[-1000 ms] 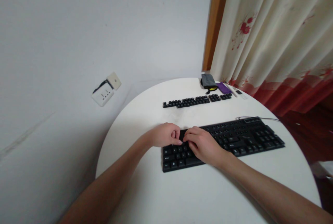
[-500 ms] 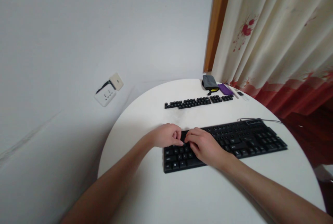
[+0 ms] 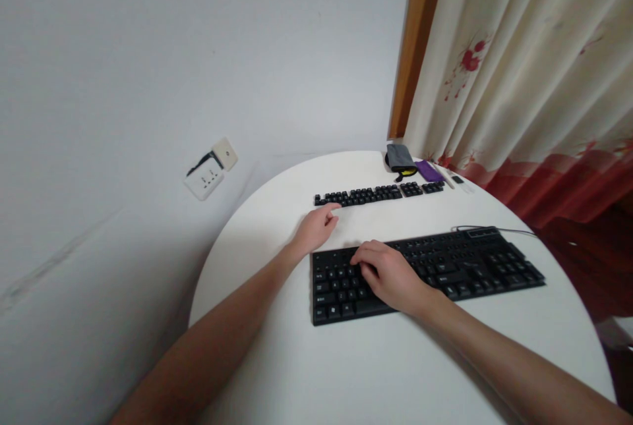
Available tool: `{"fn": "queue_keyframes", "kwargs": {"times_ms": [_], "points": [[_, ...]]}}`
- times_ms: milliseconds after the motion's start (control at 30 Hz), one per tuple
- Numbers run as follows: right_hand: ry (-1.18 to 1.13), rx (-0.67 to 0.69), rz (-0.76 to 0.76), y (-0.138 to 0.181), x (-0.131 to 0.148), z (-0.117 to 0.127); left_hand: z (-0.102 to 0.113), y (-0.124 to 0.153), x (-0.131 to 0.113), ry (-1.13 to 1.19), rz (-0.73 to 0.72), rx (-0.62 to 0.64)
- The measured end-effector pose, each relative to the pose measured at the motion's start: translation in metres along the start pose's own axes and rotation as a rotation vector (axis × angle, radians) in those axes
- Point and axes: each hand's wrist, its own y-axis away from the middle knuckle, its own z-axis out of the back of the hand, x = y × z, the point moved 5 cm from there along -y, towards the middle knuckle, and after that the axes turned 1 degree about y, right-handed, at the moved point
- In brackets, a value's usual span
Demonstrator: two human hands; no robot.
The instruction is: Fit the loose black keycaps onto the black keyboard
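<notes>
A left hand (image 3: 316, 227) stretches to the near edge of a row of black keycaps (image 3: 370, 195), forefinger extended and thumb parted slightly from it, with no visible hold; whether it touches them cannot be told. A right hand (image 3: 390, 275) rests, fingers curled, over the left half of a black keyboard (image 3: 475, 260), which lies on a round white table (image 3: 425, 372); whether the fingertips grip anything is hidden. Beyond the keycaps sit a gray pouch (image 3: 399, 157) and a purple cloth (image 3: 430, 171).
</notes>
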Motion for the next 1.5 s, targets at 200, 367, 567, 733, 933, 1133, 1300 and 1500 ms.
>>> {"fn": "queue_keyframes", "kwargs": {"times_ms": [200, 367, 567, 733, 933, 1133, 1300, 1500], "points": [[0.060, -0.119, -0.164, -0.011, -0.020, 0.010, -0.005, -0.004, -0.002, -0.183, 0.067, 0.047], [0.283, 0.053, -0.393, -0.042, -0.056, 0.011, -0.004, -0.003, -0.006, -0.277, 0.085, 0.064], [0.462, 0.234, -0.400, -0.082, -0.073, 0.004, -0.006, -0.004, -0.005, -0.356, 0.095, 0.034], [0.510, 0.273, -0.389, -0.095, -0.078, -0.003, -0.009, -0.005, -0.004, -0.361, 0.100, 0.042], [0.539, 0.259, -0.378, -0.094, -0.079, -0.005, -0.008, -0.005, -0.002, -0.325, 0.065, 0.040], [0.568, 0.251, -0.334, -0.084, -0.069, 0.001, -0.001, -0.005, -0.003, -0.185, -0.027, 0.006], [0.554, 0.187, -0.230, -0.079, -0.058, 0.008, 0.001, -0.006, -0.002, -0.101, -0.061, -0.060], [0.522, 0.163, -0.169, -0.078, -0.054, 0.007, 0.003, 0.001, -0.009, -0.128, -0.131, -0.020]]}}
